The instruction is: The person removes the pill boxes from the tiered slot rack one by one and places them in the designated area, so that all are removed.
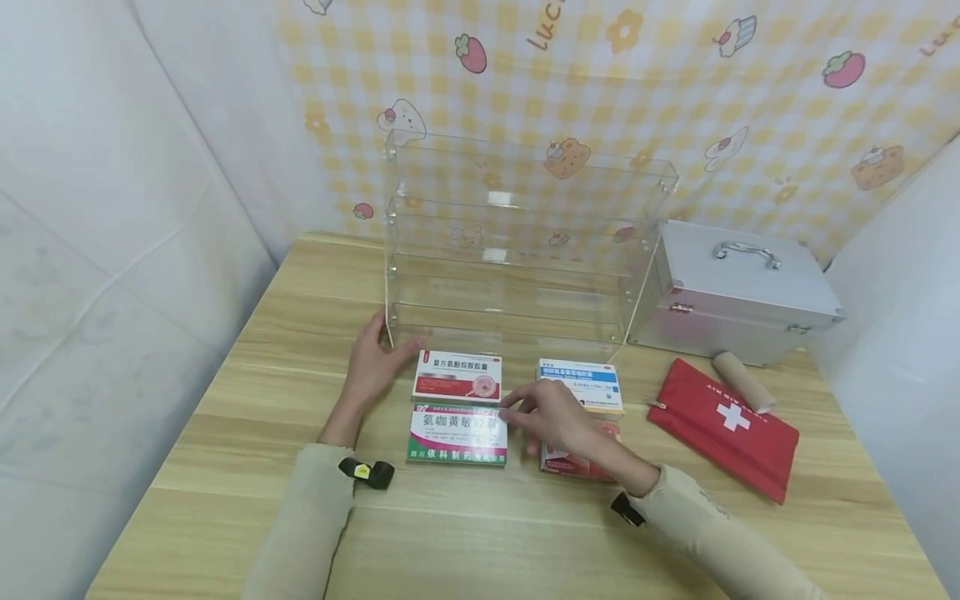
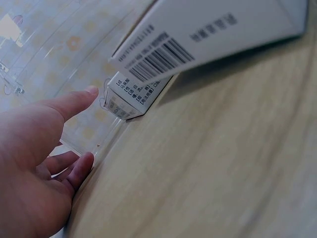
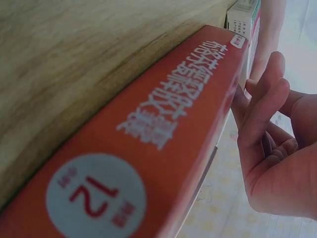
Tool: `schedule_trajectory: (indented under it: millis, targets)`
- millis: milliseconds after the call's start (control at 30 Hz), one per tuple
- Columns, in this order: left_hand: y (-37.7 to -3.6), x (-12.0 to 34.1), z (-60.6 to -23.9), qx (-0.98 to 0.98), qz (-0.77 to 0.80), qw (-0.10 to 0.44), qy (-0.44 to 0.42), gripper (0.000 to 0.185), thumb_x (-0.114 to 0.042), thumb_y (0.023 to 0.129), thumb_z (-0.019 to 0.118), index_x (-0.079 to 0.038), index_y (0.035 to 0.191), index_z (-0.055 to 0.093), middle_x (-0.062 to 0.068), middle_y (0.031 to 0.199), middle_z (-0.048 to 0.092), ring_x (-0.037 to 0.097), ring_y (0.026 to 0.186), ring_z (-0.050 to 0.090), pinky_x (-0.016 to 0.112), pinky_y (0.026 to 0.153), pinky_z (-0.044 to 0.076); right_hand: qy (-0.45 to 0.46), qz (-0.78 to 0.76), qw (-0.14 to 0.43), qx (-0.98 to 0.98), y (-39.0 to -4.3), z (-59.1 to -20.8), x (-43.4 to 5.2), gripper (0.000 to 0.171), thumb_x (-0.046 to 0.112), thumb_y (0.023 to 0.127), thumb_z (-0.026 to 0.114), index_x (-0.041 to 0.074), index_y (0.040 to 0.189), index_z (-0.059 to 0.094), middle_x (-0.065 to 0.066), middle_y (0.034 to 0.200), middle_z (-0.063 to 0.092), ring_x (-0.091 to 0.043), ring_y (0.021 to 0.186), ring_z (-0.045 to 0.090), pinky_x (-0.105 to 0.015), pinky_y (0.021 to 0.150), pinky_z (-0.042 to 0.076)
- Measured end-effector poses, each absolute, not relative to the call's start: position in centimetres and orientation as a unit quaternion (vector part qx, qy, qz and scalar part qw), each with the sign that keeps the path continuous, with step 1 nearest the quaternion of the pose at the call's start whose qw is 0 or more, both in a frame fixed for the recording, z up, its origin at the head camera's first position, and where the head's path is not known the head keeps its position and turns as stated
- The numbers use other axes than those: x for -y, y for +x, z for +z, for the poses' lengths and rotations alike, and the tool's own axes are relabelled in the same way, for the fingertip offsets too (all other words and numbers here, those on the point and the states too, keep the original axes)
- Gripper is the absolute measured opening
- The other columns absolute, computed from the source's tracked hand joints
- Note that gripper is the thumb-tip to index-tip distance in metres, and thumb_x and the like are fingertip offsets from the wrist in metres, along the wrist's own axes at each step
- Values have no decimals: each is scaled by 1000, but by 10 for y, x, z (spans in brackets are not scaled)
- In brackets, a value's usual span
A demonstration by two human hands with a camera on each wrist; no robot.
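My left hand (image 1: pixel 371 362) is at the lower left corner of a clear acrylic shelf rack (image 1: pixel 517 292), its fingers by the side panel and its thumb extended in front. Just right of that thumb lies a white and red medicine box (image 1: pixel 456 385). Below it is a green and pink medicine box (image 1: pixel 456 435). My right hand (image 1: pixel 555 412) has its fingers loosely bent, fingertips right at the green box's upper right corner. Under and behind this hand are a blue and white medicine box (image 1: pixel 592 387) and a red medicine box (image 1: pixel 566 465), the latter partly hidden by the wrist.
Behind the right side stands a silver metal case (image 1: pixel 742 283) with a top handle. A red first aid pouch (image 1: pixel 723 425) lies before it, with a beige roll (image 1: pixel 742 382) at its upper edge. A checked curtain (image 1: pixel 600 75) hangs behind the wooden table (image 1: pixel 450 542).
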State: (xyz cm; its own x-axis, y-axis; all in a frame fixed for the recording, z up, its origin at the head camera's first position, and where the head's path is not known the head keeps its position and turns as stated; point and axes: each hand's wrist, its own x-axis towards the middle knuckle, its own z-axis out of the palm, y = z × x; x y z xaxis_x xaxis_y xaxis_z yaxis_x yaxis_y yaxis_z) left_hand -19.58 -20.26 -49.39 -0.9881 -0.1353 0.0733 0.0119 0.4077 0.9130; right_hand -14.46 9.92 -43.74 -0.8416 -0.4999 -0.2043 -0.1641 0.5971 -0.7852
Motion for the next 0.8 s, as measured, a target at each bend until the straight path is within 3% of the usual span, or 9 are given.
schedule_trajectory:
  millis: [467, 800]
  targets:
    - [-196, 200, -492, 838, -541, 70, 19, 90, -40, 82, 79, -17, 154, 31, 13, 131, 47, 27, 97, 46, 39, 80, 41, -196, -389, 207, -876, -138, -437, -99, 17, 17, 92, 70, 9, 107, 74, -2, 80, 70, -18, 41, 59, -26, 38, 42]
    - [-196, 202, -495, 837, -543, 69, 21, 86, -41, 82, 79, -17, 152, 35, 12, 115, 50, 25, 78, 43, 39, 63, 41, -199, -373, 188, -887, -135, -440, -96, 20, 22, 93, 70, 12, 110, 73, 1, 82, 69, -17, 42, 59, -28, 41, 44]
